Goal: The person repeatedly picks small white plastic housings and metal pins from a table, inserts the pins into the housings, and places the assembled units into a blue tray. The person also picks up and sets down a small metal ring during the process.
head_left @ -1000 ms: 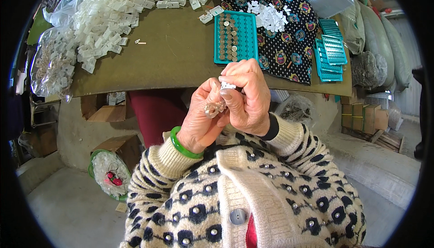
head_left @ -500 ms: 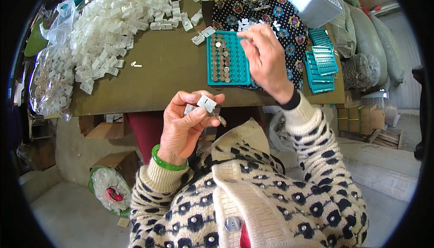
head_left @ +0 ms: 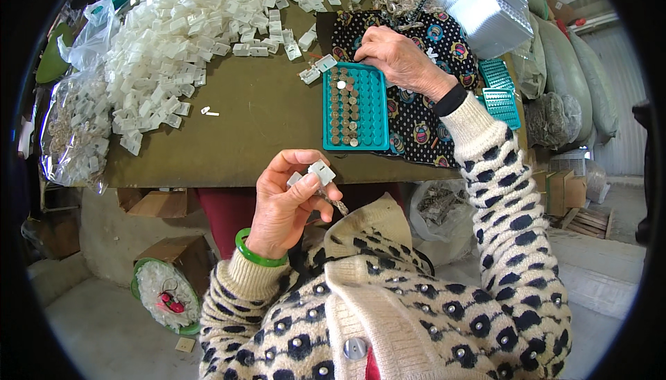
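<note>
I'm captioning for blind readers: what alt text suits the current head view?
A person's left hand holds a white plastic piece; the right hand is at the far edge of a teal tray partly filled with round pieces. Translucent plastic pieces lie heaped on the table.

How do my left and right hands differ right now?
The left hand grips a white plastic piece; whether the right hand holds anything is hidden. The left is by the table's near edge; the right reaches over the dotted cloth near the teal tray. The left wears a green bangle, the right a black band. Both come from the same sweater.
</note>
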`<action>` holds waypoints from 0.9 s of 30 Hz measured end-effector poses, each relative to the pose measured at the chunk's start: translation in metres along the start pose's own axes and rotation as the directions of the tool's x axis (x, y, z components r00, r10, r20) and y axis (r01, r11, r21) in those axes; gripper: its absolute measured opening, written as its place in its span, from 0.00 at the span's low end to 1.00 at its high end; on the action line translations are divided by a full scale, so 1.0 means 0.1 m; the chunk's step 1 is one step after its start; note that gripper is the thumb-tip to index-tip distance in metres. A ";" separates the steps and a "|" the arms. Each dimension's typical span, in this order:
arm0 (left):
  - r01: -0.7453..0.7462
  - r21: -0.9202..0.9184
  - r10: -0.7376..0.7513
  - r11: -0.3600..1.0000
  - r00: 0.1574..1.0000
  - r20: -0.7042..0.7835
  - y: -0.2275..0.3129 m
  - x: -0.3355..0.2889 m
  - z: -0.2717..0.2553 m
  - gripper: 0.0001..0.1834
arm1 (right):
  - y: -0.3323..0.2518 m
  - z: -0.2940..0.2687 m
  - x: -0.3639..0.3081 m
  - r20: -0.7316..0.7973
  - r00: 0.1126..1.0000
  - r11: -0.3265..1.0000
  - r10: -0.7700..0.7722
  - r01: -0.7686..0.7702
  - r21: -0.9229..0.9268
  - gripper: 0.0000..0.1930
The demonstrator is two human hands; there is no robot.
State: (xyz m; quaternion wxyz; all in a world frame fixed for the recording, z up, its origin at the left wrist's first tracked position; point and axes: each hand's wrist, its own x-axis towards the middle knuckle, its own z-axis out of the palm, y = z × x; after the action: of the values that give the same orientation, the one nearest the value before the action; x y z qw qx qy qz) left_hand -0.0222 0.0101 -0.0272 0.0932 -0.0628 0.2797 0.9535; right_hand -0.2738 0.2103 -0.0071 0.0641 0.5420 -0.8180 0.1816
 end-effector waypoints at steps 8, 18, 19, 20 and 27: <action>0.029 0.062 -0.026 0.998 0.999 -0.035 -0.03 0.02 -0.04 0.12 | 0.06 -0.02 0.12 0.120 0.992 0.999 -0.040 0.041 -0.005 0.01; 0.023 -0.013 -0.024 1.000 0.997 -0.068 -0.01 -0.01 0.03 0.14 | -0.53 -0.13 -0.05 -0.085 0.854 0.633 0.514 -0.310 0.709 0.04; 0.024 -0.010 -0.025 1.000 0.997 -0.068 -0.01 -0.02 0.03 0.14 | -0.63 -0.14 -0.09 -0.049 0.853 0.567 0.519 -0.301 0.767 0.05; 0.026 -0.008 -0.026 1.000 0.997 -0.070 -0.02 -0.02 0.03 0.14 | -0.72 -0.12 -0.12 -0.011 0.831 0.510 0.557 -0.331 0.794 0.05; 0.003 0.006 -0.003 1.000 0.994 -0.105 -0.06 0.03 -0.02 0.14 | -0.81 -0.05 -0.20 -0.145 0.760 0.640 0.633 -0.409 0.651 0.04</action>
State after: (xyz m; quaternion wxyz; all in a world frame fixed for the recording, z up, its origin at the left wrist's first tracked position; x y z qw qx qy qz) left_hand -0.0240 0.0151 -0.0324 0.0800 -0.1132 0.2872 0.9478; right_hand -0.1920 0.2018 0.0102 -0.0128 0.2268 -0.8173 0.5296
